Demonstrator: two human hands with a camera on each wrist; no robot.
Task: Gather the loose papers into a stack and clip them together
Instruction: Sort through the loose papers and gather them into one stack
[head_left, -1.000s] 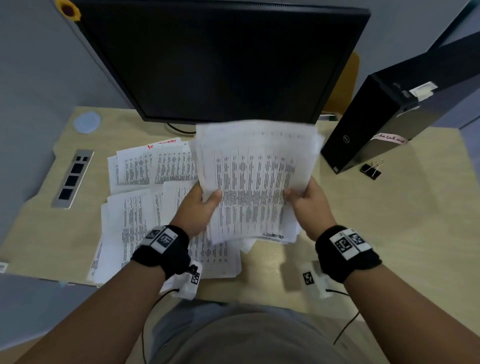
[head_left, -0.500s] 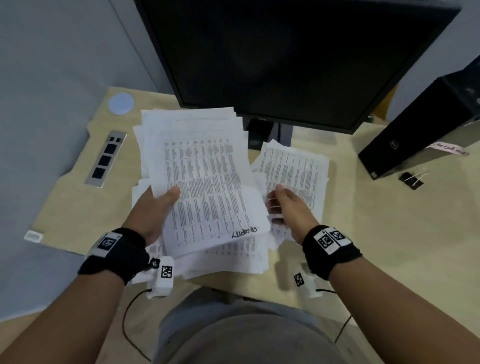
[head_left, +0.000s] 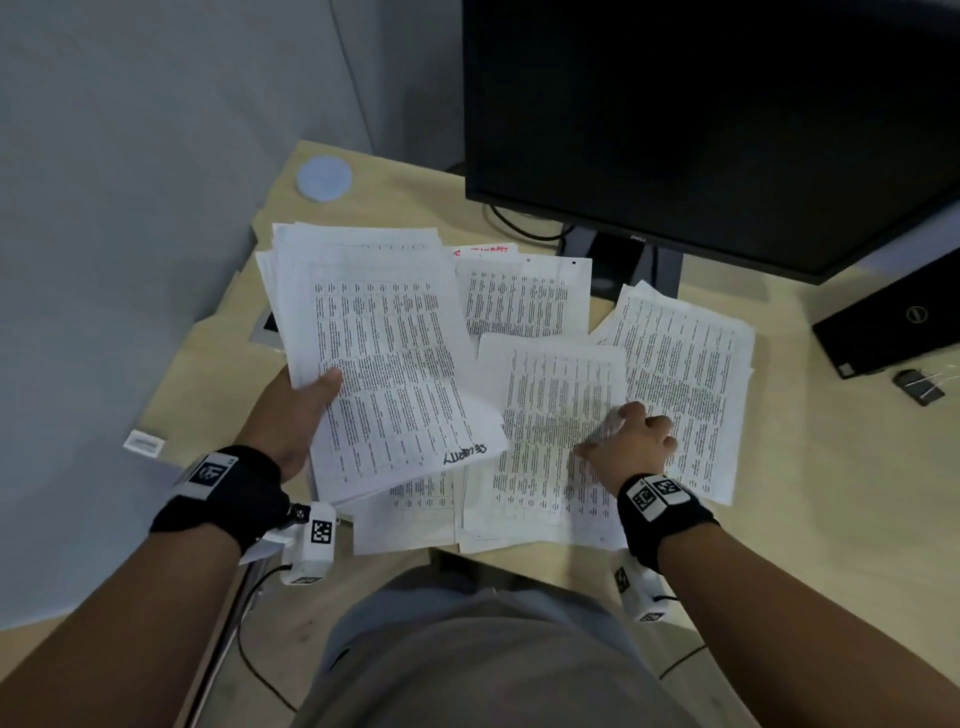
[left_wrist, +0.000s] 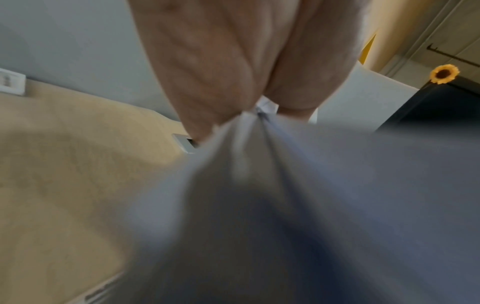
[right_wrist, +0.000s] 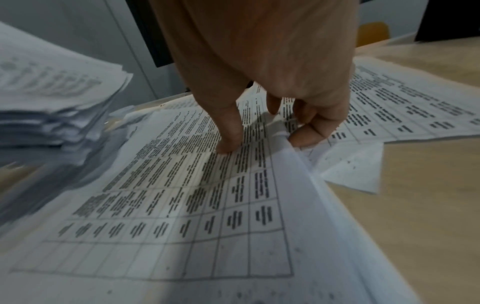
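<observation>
Head view: the left hand (head_left: 291, 410) grips a thick gathered stack of papers (head_left: 384, 364), raised above the worktop (head_left: 831, 519). Several loose sheets (head_left: 680, 384) lie spread beside it. The right hand (head_left: 631, 441) pinches the edge of one sheet. A binder clip (head_left: 918, 385) sits untouched, well apart to the right.
Left wrist view: blurred; fingers clamped on paper edges (left_wrist: 249, 127).
Right wrist view: thumb and fingers (right_wrist: 309, 135) lift a sheet's edge.
Progress: roughly halfway through gathering; clipping not yet begun.
</observation>
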